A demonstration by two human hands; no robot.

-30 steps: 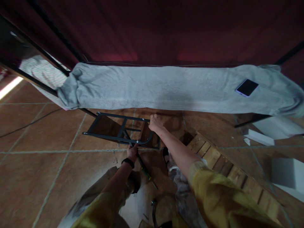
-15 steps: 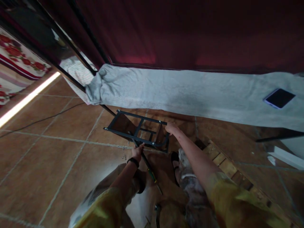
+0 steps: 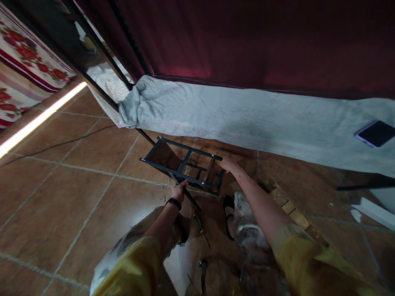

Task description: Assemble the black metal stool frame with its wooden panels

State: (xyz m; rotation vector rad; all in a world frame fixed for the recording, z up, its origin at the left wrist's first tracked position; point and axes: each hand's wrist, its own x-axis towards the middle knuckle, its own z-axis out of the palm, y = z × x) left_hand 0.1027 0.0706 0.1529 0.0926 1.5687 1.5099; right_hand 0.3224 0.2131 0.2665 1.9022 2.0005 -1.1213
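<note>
A small dark metal frame with crossbars and brown panels lies tilted above the tiled floor, below the bed edge. My right hand is closed around its right end. My left hand is closed at the near rail, where a dark metal bar slants down past it; part of the grip is hidden. Close below the bar's lower end, a screwdriver with a green and yellow handle rests on the floor. Several small screws are scattered left of my left hand.
Overhead, a grey cloth covers a long edge and holds a phone. A slatted wooden piece lies at the right. Between my feet is a tool with a curved end. A thin cable crosses the left floor.
The view has shifted a little. The slanting bar's lower end has drawn up off the screwdriver, whose handle now shows fully. Both hands remain on the frame.
</note>
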